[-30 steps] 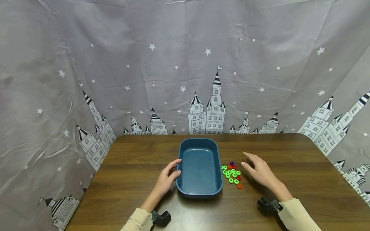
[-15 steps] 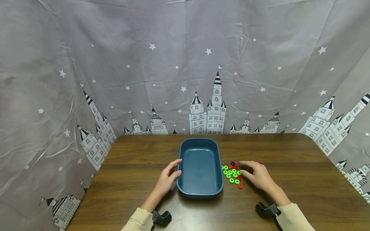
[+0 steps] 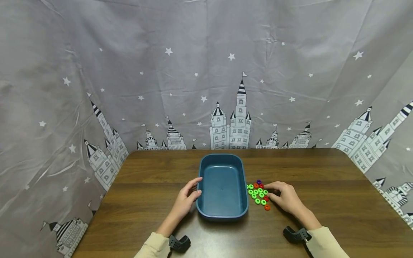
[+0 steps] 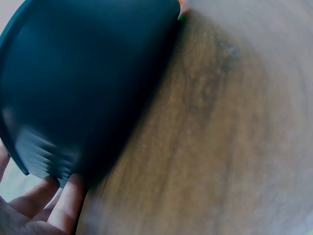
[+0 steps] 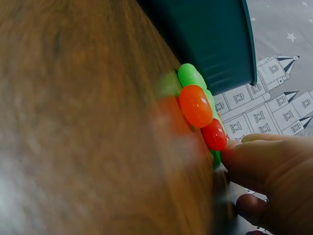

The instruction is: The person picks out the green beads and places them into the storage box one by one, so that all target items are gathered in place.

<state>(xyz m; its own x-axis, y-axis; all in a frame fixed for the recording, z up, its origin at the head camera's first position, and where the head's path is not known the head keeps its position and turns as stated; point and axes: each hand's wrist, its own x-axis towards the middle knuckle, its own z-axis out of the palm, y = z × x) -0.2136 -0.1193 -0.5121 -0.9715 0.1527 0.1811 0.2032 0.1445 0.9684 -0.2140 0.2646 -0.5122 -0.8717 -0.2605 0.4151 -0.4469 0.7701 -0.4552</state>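
Note:
My left hand (image 3: 185, 200) rests at the left side of a dark blue rectangular bin (image 3: 200, 211), its fingertips touching the rim and outer wall. In the left wrist view, extended fingers (image 4: 68, 205) lie against the ridged end of that wall. Right of the bin is a cluster of small plastic rings, mostly bright green rings (image 3: 257, 201), with a purple ring (image 3: 259, 182) and an orange ring (image 3: 267, 207) at its ends. My right hand (image 3: 287, 199) reaches the cluster's right edge, thumb and index finger apart around the outermost green ring. A red ring (image 5: 214, 134) overlaps the thumb.
The wooden table (image 3: 155, 168) extends to both sides of the bin. A grey curtain (image 3: 145, 53) printed with castles and stars hangs behind it. Black wrist mounts (image 3: 179, 243) sit at both wrists, above pale sleeves.
My right hand has come down and left to the rings, and its fingers have drawn closer together. The left hand and bin stay where they were.

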